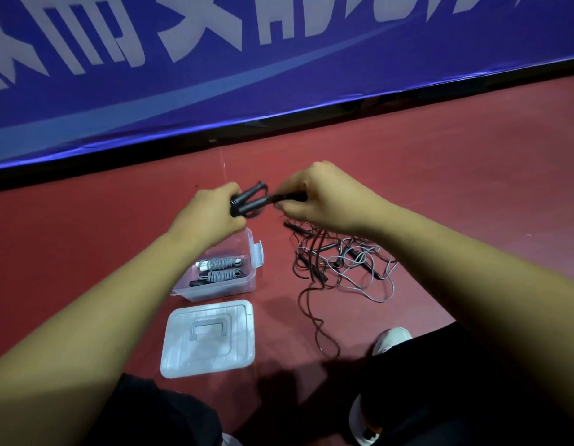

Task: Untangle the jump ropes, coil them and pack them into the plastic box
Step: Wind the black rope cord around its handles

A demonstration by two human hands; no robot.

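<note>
Coiling looks to be the step in hand in the head view: the left hand (211, 209) grips the paired dark handles (248, 202) of one jump rope, and the right hand (324, 197) pinches its dark cord (280, 197) in curled fingers (295, 212) just beside them, slack trailing to the red floor (440, 188). The plastic box (214, 291), its lid (211, 352) lying off beside it, holds two coiled grey ropes (221, 268), while the tangle (343, 262) lies apart on the right. Next, I judge, the cord must be wound round the handles without snagging that tangle.

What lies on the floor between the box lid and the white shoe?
In the head view, a single dark rope strand trailing from the tangled pile crosses the red floor between the lid and the white shoe; nothing else lies there.
</note>
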